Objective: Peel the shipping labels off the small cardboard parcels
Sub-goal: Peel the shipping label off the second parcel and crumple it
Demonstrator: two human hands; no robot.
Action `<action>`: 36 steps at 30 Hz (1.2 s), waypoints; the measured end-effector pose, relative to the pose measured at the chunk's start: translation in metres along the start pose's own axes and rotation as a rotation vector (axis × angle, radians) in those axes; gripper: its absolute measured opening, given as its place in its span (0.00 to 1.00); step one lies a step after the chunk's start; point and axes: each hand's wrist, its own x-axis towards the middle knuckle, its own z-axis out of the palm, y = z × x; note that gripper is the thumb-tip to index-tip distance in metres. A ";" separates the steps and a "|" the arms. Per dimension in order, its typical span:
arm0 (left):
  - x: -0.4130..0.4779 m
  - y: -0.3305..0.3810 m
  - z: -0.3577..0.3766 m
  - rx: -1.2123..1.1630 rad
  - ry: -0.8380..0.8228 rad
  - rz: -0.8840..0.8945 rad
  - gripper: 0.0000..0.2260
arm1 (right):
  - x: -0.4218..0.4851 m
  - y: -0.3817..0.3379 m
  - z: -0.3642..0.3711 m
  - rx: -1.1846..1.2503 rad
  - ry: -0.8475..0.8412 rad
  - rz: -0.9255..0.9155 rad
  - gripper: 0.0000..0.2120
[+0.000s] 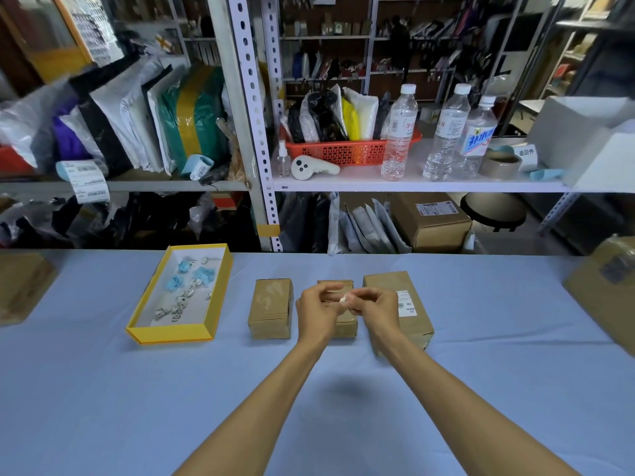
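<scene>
Both of my hands are up over the middle parcel [340, 326], near the far edge of the tabletop [481, 389]. My left hand [318, 312] and my right hand [374, 309] meet fingertip to fingertip, and between them sits a small white crumpled label [344, 298]. The grip of each hand is pinched together on that scrap, held above the box rather than pressed onto it.

Three small cardboard parcels stand in a row along the far edge. The left parcel [271, 309] shows a bare brown top, no sticker on it that I can see. The middle one is mostly hidden behind my fingers, so I can't tell what is on its top. The right parcel [398, 307], the largest of the three, carries a white shipping label [407, 302] on its top face, flat and stuck down.

Off to the left, well apart from the row, a yellow tray [171, 334] lies on the tabletop with a scatter of balled-up white and blue scraps [187, 286] inside. Bigger brown boxes sit at the tabletop's left edge [20, 286] and right edge [604, 286].
</scene>
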 end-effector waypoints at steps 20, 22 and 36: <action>0.013 0.002 -0.024 0.040 -0.046 0.082 0.04 | -0.018 -0.019 -0.002 -0.118 -0.185 -0.219 0.07; 0.016 0.006 -0.024 -0.033 -0.031 0.025 0.05 | -0.016 -0.021 -0.001 -0.070 -0.186 -0.217 0.06; 0.021 0.023 0.027 -0.172 -0.282 0.003 0.10 | -0.014 -0.042 -0.050 -0.181 0.060 -0.250 0.04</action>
